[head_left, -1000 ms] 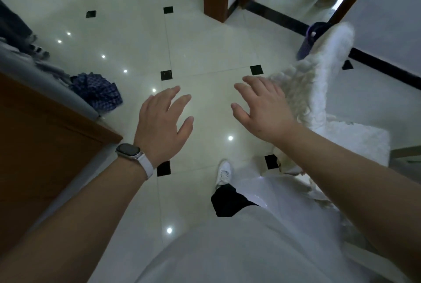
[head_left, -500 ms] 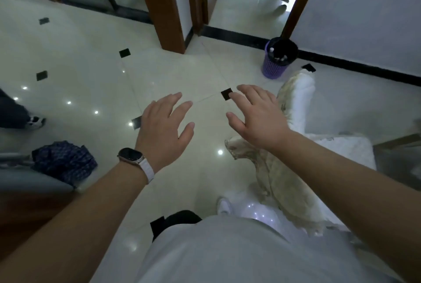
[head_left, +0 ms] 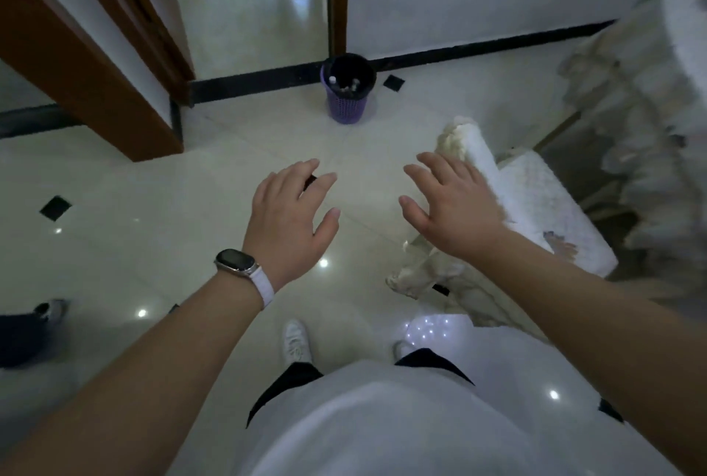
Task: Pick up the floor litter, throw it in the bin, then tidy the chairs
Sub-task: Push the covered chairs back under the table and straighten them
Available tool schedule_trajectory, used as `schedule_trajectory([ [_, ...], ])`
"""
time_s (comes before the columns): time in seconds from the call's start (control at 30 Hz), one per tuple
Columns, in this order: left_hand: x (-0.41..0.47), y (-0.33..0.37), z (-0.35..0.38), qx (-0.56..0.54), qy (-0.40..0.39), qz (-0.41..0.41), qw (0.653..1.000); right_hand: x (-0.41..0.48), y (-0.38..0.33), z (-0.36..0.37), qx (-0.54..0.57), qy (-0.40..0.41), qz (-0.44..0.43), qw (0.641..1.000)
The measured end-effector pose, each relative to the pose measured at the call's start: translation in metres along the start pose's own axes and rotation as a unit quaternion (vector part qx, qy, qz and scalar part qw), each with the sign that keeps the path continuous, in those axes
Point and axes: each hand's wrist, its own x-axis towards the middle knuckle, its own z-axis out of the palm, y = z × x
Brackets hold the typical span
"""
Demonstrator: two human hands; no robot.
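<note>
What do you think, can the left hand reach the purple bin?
Probably not yet: the left hand hovers open well short of the purple bin, though only bare floor lies between.

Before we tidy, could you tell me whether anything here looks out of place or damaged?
The white-covered chair on the right has a dark blotch on its seat, stain or tear unclear, and its skirt hangs bunched and ragged.

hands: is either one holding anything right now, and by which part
Nothing is held. The left hand and the right hand are both open, fingers spread, above the tiled floor, and both are empty.
</note>
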Motion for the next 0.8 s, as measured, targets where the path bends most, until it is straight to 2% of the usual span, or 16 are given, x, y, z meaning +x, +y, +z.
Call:
schedule_trajectory([
  [0.23, 0.052, -0.018, 0.001, -0.060, -0.032, 0.135, 0.988, -0.029, -0.025, -0.017, -0.035, 0.018, 0.159, 0.986],
  [0.5, 0.098, 0.037, 0.036, -0.110, -0.087, 0.275, 0.951, -0.102, -0.013, -0.031, -0.063, 0.065, 0.330, 0.940],
  [0.67, 0.120, 0.081, 0.062, -0.108, -0.126, 0.330, 0.929, -0.139, 0.008, -0.021, -0.054, 0.086, 0.412, 0.906],
  [0.8, 0.133, 0.105, 0.086, -0.106, -0.171, 0.343, 0.918, -0.151, 0.026, -0.006, -0.046, 0.112, 0.442, 0.889],
])
